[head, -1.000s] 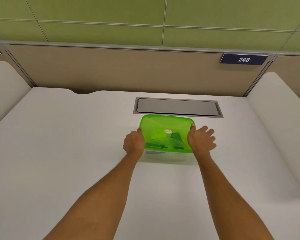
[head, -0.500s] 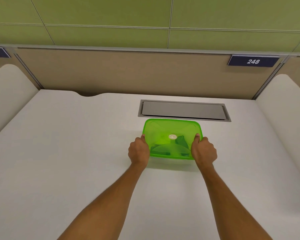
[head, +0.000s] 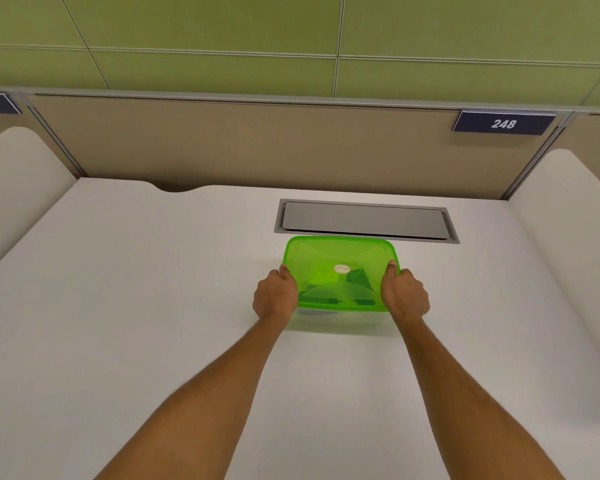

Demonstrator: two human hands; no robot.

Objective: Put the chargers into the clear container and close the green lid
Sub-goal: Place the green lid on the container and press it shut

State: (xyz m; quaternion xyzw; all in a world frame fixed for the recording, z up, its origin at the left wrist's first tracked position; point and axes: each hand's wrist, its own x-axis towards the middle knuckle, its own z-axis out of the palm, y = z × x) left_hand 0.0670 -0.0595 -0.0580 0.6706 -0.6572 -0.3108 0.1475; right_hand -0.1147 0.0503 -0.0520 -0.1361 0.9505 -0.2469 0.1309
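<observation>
A translucent green lid with a small round white sticker covers the clear container, which stands on the white desk just in front of a grey hatch. Dark shapes of the chargers show through the lid. My left hand grips the container's left side, thumb on the lid's edge. My right hand grips the right side the same way, fingers curled down around the wall. Only a thin strip of the clear wall shows under the lid's near edge.
The grey cable hatch is set flush into the white desk right behind the container. Beige partitions close the back, with a sign reading 248. White curved side panels rise on both sides.
My right hand went from spread fingers to a closed grip on the container's right side. Both thumbs now press on the lid's edges, and the lid sits flatter on the container.
</observation>
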